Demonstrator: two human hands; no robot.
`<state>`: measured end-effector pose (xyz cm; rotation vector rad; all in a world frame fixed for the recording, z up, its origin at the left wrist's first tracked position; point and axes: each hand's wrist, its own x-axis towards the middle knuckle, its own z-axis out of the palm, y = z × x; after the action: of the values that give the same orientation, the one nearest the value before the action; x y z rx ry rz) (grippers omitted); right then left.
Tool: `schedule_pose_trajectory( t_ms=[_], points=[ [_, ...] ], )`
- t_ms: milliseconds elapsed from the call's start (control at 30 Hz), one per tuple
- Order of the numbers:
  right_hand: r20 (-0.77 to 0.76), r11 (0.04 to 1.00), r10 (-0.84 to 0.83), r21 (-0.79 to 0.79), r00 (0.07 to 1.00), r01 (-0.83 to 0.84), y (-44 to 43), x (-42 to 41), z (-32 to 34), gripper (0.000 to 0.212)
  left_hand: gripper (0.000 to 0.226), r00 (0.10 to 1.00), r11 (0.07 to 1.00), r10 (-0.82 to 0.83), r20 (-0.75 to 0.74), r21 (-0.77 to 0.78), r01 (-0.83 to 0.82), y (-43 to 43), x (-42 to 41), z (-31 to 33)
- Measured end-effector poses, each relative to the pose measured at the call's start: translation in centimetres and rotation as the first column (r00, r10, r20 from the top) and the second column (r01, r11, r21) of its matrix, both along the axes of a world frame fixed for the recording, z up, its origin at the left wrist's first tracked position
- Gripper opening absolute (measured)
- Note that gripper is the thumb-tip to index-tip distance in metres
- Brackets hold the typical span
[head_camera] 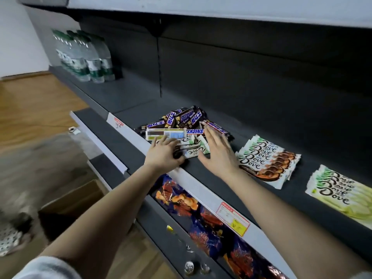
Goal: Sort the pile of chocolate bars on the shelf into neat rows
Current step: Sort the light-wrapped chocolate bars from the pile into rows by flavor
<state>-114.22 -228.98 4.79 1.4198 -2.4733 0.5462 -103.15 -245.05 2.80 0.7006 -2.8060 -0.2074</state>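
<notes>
Bottles (pixel 84 57) far left on shelf (pixel 201 93). Choc bar pile (pixel 185 119) mid-shelf, nr front edge. My left hand (pixel 165 152) grips white Dove bars (pixel 193 152) at pile's front. Right hand (pixel 217 152) flat, fingers straight, touching pile's right side. Hands apart. Brown Dove stack (pixel 267 158), then green Dove stack (pixel 340 190), further right.

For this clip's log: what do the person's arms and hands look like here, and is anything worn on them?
Both forearms are bare. The left hand and right hand wear no gloves; no ring, watch or bracelet shows. A pale grey-white fabric sleeve sits near the left elbow, and a sliver of a similar light sleeve shows at the right arm.
</notes>
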Motion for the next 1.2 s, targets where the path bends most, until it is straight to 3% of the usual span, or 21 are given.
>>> schedule_pose_trajectory(
  t_ms=[133, 300, 467, 700, 867, 1000, 1100, 1200],
  points=[
    [0.03, 0.998, 0.025, 0.058, 0.999, -0.026, -2.6, -0.4, -1.6, 0.071, 0.073, 0.999, 1.0, 0.02, -0.044, 0.01, -0.019, -1.3, 0.7, -0.6],
    [0.122, 0.983, 0.097, 0.142, 0.988, -0.114, -4.8, 0.0, -2.5, 0.057, 0.08, 0.997, 0.991, 0.008, -0.078, 0.135, 0.003, -2.4, 0.9, -0.5],
    [0.116, 0.986, 0.07, 0.144, 0.991, -0.087, -5.9, -0.6, -2.8, 0.049, 0.082, 0.994, 0.99, -0.005, -0.109, 0.138, 0.02, -3.1, 0.7, -0.7],
    [0.213, 0.999, -0.001, 0.047, 0.977, -0.01, -6.9, -1.4, -2.2, 0.021, 0.068, 0.994, 0.993, 0.084, -0.074, 0.09, -0.077, -4.9, 0.3, 0.1],
    [0.156, 0.998, -0.016, 0.067, 0.988, 0.005, -6.7, -1.7, -2.1, 0.028, 0.05, 0.974, 0.956, 0.022, -0.226, 0.29, 0.046, -5.3, 1.0, 0.0],
    [0.144, 0.998, -0.043, 0.058, 0.989, 0.035, -7.0, -1.7, -1.6, 0.025, 0.046, 0.946, 0.931, 0.084, -0.312, 0.363, 0.037, -4.9, 1.1, 0.7],
    [0.162, 0.997, -0.01, 0.072, 0.987, -0.001, -6.9, -1.6, -1.9, 0.02, 0.056, 0.964, 0.92, 0.079, -0.254, 0.391, 0.027, -5.1, 1.1, 1.0],
    [0.23, 0.994, 0.028, 0.095, 0.973, -0.051, -6.7, -1.4, -1.8, 0.021, 0.059, 0.986, 0.948, 0.017, -0.165, 0.315, 0.036, -5.4, 1.0, 1.1]
  ],
)
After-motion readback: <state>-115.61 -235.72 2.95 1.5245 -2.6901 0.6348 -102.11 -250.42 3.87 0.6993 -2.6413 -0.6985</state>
